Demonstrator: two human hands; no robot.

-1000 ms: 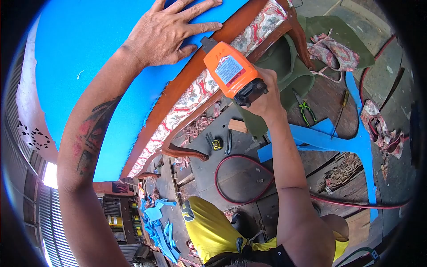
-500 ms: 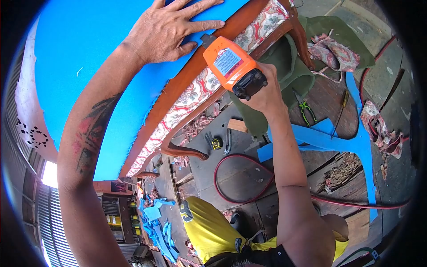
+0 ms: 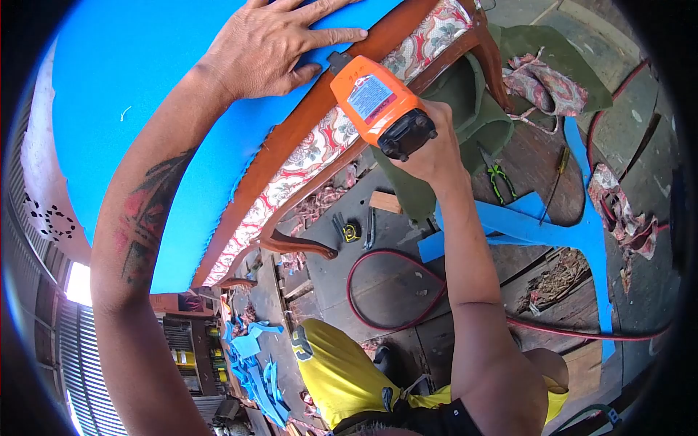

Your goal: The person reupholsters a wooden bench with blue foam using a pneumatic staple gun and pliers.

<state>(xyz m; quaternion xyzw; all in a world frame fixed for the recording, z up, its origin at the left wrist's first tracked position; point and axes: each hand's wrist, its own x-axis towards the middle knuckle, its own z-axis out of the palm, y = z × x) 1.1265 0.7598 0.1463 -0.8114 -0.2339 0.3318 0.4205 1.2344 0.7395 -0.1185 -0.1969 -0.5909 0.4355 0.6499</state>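
Note:
My left hand lies flat on a bright blue sheet, fingers spread, pressing near its edge along the wooden rail of a piece of furniture. In my right hand is an orange staple gun, held by its handle. Its dark nose meets the sheet's edge at the rail, close to my left thumb and index finger. Below the rail runs floral upholstery fabric. The staple gun's handle and trigger are mostly hidden by my right hand and the tool's body.
On the floor lie green-handled pliers, a tape measure, a wood block, a screwdriver and blue offcuts. A red hose loops there. Fabric scraps lie over green cloth. Curved furniture legs stick out.
The view has shifted very slightly. Both hands and the staple gun keep nearly the same places at the sheet's edge.

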